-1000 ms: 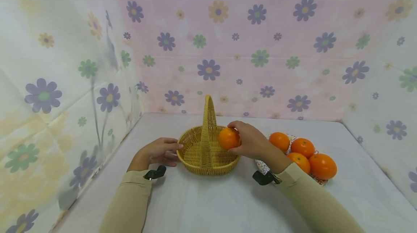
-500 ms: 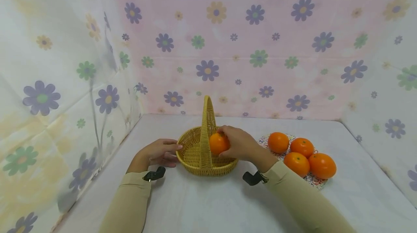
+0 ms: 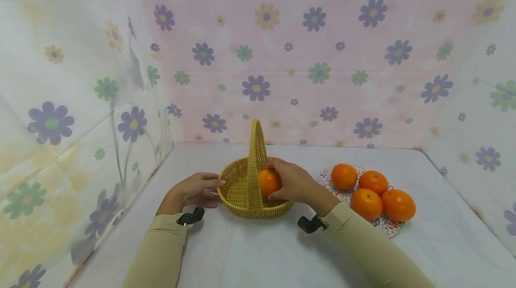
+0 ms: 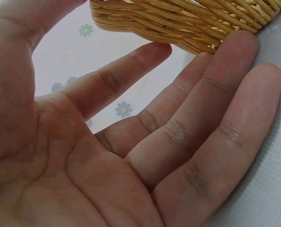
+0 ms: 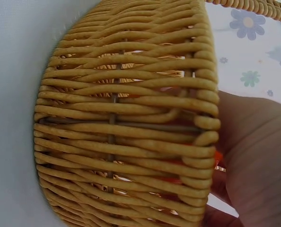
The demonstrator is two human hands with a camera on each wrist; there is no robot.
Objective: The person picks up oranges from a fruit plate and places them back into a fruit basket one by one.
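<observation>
A yellow wicker basket [image 3: 262, 212] with a tall arched handle stands upright on the table. My left hand [image 3: 197, 189] holds its left end, thumb at the rim; in the left wrist view, the other fingers [image 4: 235, 52] reach the lower wicker wall. Reaching over the right rim, my right hand [image 3: 296, 182] grips an orange [image 3: 269, 183] inside the right half of the basket, beside the handle. In the right wrist view, the wicker wall [image 5: 126, 113] hides most of that orange and the fingertips.
Right of the basket, a round plate [image 3: 342, 196] with a speckled pattern bears several more oranges [image 3: 366, 204]. The table [image 3: 250, 252] has a white cover. Flower-printed cloth [image 3: 282, 77] hangs behind it and along both sides.
My right hand has carried the orange left and down from above the basket's right rim into the basket, near the handle. The left hand stays at the left rim.
</observation>
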